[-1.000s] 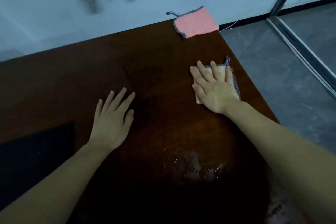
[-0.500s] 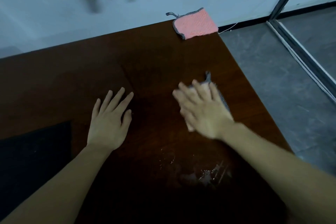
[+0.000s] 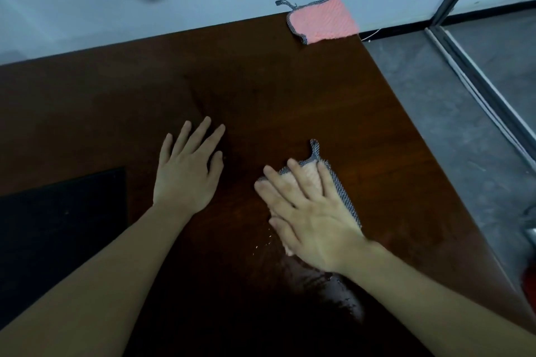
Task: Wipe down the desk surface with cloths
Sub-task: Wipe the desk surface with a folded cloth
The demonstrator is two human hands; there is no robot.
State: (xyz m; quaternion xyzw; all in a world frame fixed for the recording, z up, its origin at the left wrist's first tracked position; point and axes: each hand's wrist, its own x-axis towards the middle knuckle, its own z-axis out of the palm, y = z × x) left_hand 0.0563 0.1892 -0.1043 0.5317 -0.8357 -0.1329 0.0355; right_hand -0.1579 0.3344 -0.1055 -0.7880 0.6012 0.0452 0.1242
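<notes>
Right hand [image 3: 314,223] lies flat, fingers spread, pressing a pale cloth with grey trim [image 3: 339,185] onto the dark brown wooden desk [image 3: 290,101] to rub it. Left hand [image 3: 187,172], beside it, rests flat, likely for balance. Far ahead waits a pink cloth [image 3: 323,20].

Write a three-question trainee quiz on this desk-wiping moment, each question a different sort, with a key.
1. True or false: the right hand presses a cloth flat on the desk.
2. Where does the pink cloth lie? A) far right corner of the desk B) under the left hand C) on the floor
3. Fill in: the left hand rests on the bare ____.

Key: 1 true; 2 A; 3 desk.
</notes>
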